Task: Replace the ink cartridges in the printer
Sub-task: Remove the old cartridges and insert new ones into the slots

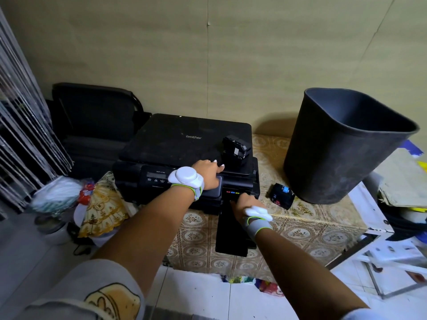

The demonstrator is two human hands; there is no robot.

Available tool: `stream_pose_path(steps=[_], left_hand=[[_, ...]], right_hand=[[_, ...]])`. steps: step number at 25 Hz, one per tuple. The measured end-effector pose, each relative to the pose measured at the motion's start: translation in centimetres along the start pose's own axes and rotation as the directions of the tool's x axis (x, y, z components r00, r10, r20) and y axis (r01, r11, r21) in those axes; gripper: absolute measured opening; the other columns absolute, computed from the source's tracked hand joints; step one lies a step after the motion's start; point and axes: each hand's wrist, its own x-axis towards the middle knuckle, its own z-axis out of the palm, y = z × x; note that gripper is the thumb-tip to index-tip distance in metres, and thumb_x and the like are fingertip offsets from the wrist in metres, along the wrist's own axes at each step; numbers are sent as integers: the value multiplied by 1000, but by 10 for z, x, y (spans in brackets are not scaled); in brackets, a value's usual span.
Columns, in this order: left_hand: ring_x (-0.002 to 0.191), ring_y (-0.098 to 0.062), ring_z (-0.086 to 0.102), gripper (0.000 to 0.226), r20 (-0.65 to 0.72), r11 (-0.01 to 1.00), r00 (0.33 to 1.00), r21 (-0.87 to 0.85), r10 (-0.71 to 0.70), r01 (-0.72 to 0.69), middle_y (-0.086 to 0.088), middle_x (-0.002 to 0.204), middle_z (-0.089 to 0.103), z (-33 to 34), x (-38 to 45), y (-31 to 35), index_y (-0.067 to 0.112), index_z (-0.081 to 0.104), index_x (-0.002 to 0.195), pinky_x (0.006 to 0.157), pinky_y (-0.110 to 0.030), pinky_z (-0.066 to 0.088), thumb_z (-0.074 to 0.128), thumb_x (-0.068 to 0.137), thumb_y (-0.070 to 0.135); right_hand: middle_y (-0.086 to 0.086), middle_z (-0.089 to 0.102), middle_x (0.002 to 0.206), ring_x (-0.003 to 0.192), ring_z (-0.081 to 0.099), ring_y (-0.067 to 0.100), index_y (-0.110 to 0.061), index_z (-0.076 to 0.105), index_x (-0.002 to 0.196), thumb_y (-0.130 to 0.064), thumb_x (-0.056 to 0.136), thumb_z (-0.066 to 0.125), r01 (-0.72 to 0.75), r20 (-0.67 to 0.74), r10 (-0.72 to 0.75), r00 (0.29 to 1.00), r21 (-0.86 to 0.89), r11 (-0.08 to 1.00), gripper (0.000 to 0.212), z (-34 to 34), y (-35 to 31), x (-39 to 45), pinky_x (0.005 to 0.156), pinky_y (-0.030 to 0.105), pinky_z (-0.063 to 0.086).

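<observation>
A black Brother printer (175, 144) sits on a patterned tablecloth. My left hand (208, 172) lies flat on the printer's front top edge, fingers spread, holding nothing. My right hand (246, 202) reaches into the open cartridge bay (235, 193) at the printer's lower right, where coloured labels show; its fingertips are hidden, so a grip cannot be confirmed. The bay's cover (233, 236) hangs open below. Two black cartridges (236, 148) stand on the printer's lid at its right. Another cartridge with a blue label (282, 195) lies on the cloth to the printer's right.
A tall dark waste bin (342, 146) stands at the right on the table (300, 227). Papers and clutter (402, 181) fill the far right. A black chair (97, 116) stands behind the printer at left, with blinds (20, 135) and a feather duster (55, 195) beside it.
</observation>
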Motion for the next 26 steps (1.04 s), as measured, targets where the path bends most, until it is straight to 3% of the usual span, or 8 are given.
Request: stream_pose_path(steps=[4, 15, 19, 23, 26], left_hand=[[134, -28, 44, 57, -11, 1000, 1000, -17, 0, 0, -8, 156, 32, -1, 1, -2, 26, 34, 148, 106, -36, 41, 44, 92, 19], [136, -29, 42, 59, -6, 1000, 1000, -20, -12, 12, -7, 156, 31, -1, 0, 2, 25, 31, 149, 106, -35, 42, 44, 92, 18], [141, -28, 35, 60, 11, 1000, 1000, -13, -23, 23, -9, 158, 27, 2, -2, 1, 23, 28, 150, 109, -36, 39, 43, 92, 20], [140, -28, 37, 60, 12, 1000, 1000, -11, -22, 23, -9, 156, 31, 4, -1, 1, 23, 28, 150, 109, -37, 41, 43, 92, 21], [139, -29, 37, 60, 21, 1000, 1000, 8, -17, 16, -9, 156, 30, 4, 1, 3, 23, 26, 150, 109, -38, 40, 43, 92, 21]], right_hand=[[10, 65, 118, 106, 62, 31, -10, 62, 109, -27, 86, 49, -34, 9, 34, 999, 2, 999, 32, 3, -5, 3, 71, 34, 40], [2, 64, 119, 108, 61, 27, -20, 62, 109, -49, 75, 56, -85, 94, 85, 992, -5, 996, 45, 3, 1, -6, 74, 37, 39], [2, 63, 120, 111, 60, 27, -20, 60, 112, -51, 73, 56, -27, 139, 39, 990, -81, 996, 50, 4, 7, -12, 77, 38, 40], [11, 61, 123, 114, 57, 35, -13, 59, 115, -40, 74, 56, 79, 252, -46, 967, -125, 989, 49, -13, 20, -11, 95, 46, 46], [12, 64, 117, 107, 61, 35, -13, 60, 111, -45, 73, 58, 170, 280, -122, 952, -154, 973, 49, -36, 32, -11, 93, 44, 49]])
